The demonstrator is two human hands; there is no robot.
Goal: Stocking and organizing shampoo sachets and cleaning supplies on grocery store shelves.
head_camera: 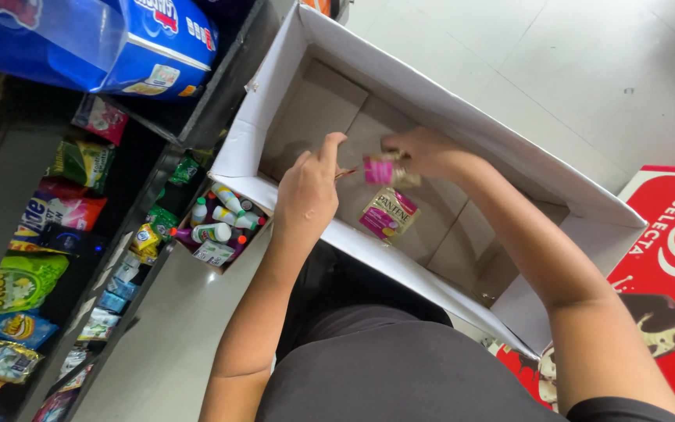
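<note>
1. Pinching a pink sachet (377, 169) with the right hand (423, 151), above the box (400, 78) floor.
2. Hanging upright, long axis vertical.
3. Pinching its strip end with the left hand (308, 190).
4. Lying flat below: another sachet (388, 212), tilted diagonally.

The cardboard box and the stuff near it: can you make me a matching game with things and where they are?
Things:
1. Pink sachet
2. Small bottles
3. Big blue pack
4. Red sign

Places:
A. On the floor, right of the box
B. Up on the shelf at top left
C. Hanging under the right hand, inside the cardboard box
D. In a little tray left of the box, near the left hand

Pairs: 1-C, 2-D, 3-B, 4-A
</note>
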